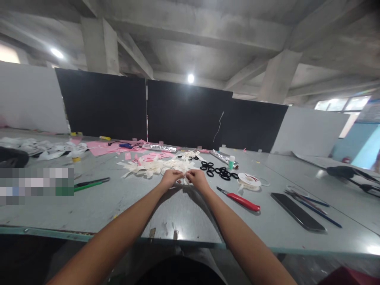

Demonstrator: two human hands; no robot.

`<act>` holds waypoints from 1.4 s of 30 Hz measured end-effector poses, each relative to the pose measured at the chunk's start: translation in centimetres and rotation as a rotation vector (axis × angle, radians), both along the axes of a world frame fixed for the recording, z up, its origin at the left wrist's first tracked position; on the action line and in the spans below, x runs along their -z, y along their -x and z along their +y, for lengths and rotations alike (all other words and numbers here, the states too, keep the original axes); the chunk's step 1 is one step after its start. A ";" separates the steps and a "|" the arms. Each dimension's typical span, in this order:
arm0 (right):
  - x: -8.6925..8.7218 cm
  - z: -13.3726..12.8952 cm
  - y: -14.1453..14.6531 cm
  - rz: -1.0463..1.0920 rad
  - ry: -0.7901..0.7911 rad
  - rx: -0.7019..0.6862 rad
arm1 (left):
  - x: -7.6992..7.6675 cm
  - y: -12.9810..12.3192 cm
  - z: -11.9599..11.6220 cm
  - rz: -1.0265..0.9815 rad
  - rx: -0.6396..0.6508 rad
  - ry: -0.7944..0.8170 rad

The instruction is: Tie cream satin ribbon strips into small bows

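Note:
My left hand [170, 179] and my right hand [196, 179] meet over the middle of the table, thumbs and fingertips pinched close together. Between them is a small pale piece that looks like cream fabric or ribbon; its exact kind is too small to tell. A tiny reddish-brown bit [179, 181] shows beside the left fingertips. Just behind my hands spreads a loose pile of cream strips [145, 168]. Several black hair ties [210, 168] lie to the right of the pile, near my right hand. A white spool of ribbon [249, 179] rests farther right.
A red utility knife [242, 202] lies right of my right forearm. Beyond it are a dark phone [298, 211] and tweezers [314, 206]. A glue stick [231, 163] stands behind the ties. Pink sheets [101, 148], foil rolls [160, 148] and black panels [190, 113] line the back.

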State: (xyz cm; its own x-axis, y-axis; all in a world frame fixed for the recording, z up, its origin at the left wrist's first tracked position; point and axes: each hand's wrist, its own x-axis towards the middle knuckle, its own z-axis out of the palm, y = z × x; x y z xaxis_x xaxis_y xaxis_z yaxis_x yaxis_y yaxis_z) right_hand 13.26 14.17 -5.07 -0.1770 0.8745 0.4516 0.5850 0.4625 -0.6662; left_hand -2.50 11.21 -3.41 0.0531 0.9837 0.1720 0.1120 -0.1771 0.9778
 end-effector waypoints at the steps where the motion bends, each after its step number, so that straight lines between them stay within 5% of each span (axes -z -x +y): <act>1: 0.0 -0.1 0.0 -0.006 -0.004 0.007 | 0.0 0.0 0.0 0.001 0.002 -0.004; 42: -0.3 -0.6 0.1 -0.067 -0.005 -0.017 | 0.9 0.5 1.0 0.073 0.002 0.004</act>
